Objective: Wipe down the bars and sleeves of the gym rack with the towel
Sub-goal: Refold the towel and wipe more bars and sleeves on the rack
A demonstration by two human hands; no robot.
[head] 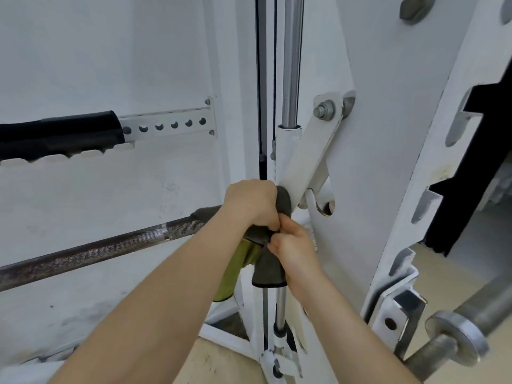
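Both hands, left above right, grip the towel round the bar.

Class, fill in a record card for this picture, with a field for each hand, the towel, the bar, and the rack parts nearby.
left hand: grips the towel over the bar's right end, beside the white rack frame
right hand: holds the towel's hanging part, just below the left hand
towel: dark grey with a green side, draped over the bar
bar: dark knurled metal, runs off to the left
guide rod: chrome, upright, behind the hands
rack frame: white, bolted
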